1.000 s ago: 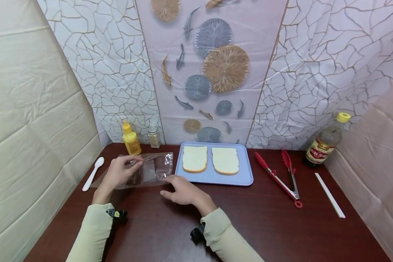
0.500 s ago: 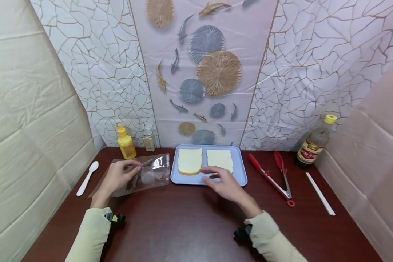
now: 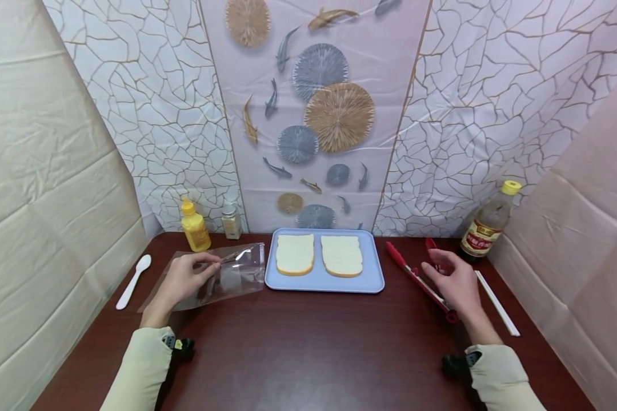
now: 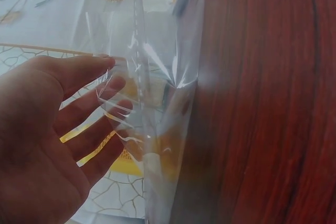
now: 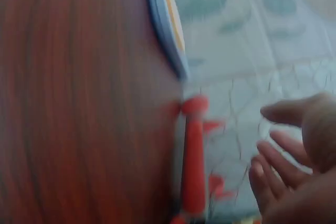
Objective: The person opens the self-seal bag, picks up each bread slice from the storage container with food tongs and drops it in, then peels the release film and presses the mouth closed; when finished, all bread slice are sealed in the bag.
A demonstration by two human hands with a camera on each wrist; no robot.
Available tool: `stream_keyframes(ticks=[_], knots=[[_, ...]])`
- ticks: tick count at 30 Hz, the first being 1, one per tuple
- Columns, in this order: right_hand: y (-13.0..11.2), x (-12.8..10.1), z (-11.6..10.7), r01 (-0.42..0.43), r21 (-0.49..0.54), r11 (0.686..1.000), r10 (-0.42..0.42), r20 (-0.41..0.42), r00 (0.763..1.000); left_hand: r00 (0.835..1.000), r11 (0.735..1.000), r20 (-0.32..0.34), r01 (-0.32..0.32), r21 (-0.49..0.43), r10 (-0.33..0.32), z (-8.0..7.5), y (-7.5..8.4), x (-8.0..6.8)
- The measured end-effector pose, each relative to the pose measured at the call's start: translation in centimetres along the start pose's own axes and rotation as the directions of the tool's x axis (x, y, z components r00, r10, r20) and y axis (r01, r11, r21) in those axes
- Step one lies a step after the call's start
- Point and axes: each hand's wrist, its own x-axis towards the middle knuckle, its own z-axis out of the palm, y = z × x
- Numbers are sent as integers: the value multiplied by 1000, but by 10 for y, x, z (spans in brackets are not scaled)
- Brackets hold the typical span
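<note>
Right hand [image 3: 455, 282] has swung from tray [image 3: 323, 281] to tongs [image 3: 416, 277], fingers loose and empty.

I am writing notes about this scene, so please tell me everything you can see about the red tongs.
The tongs are red with two long arms, which spread apart toward the wall and join at the near end, where a small red ring sits. They look like plastic or silicone over metal. They lie flat on the dark wooden table, to the right of the blue tray and apart from it. The right hand hovers over them with relaxed fingers; whether it touches them is unclear.
</note>
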Motion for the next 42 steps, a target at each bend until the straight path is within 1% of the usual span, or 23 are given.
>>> stream_keyframes(ticks=[1,3,5,7,10,15,18,22,25,28,32,34,36,38,42], knots=[[6,2,-3,-37,-22,999,36,-1,999,1000,1000,2,0,2,0,0,0,0],[19,4,-7,-100,-73,992,103,38,994,1000,1000,7,5,3,-5,0,-1,-1],[27,4,-8,-138,-145,980,155,119,981,1000,1000,12,12,5,-13,0,-1,-2],[33,3,-7,-159,-205,966,198,188,962,1000,1000,14,13,4,-13,1,-2,-1],[35,2,-7,-152,-282,947,224,243,944,1000,1000,17,8,2,-8,1,-1,-1],[32,4,-9,-123,-327,937,218,271,938,1000,1000,7,-7,10,7,1,1,-1],[31,3,-10,-124,-323,938,216,268,939,1000,1000,0,-14,16,14,1,1,-1],[31,0,-9,-158,-237,958,226,294,929,1000,1000,-4,-21,10,21,2,1,-2],[30,-2,-6,-187,-186,964,237,299,924,1000,1000,-4,-24,2,24,2,2,-2],[28,-2,-3,-189,-204,961,240,266,934,1000,1000,-6,-22,3,22,2,2,-2],[22,-3,1,-168,-247,954,222,209,953,1000,1000,-9,-18,10,18,2,2,-2],[16,-4,5,-153,-253,955,203,188,961,1000,1000,-7,-19,7,19,2,2,-2],[8,-7,10,-144,-237,961,191,187,964,1000,1000,-5,-21,1,21,2,2,-3],[-4,-11,17,-134,-205,970,175,196,965,1000,1000,-6,-25,-3,25,3,1,-3],[-31,-23,33,-117,-129,985,146,240,960,1000,1000,-10,-22,5,22,3,1,-4]])
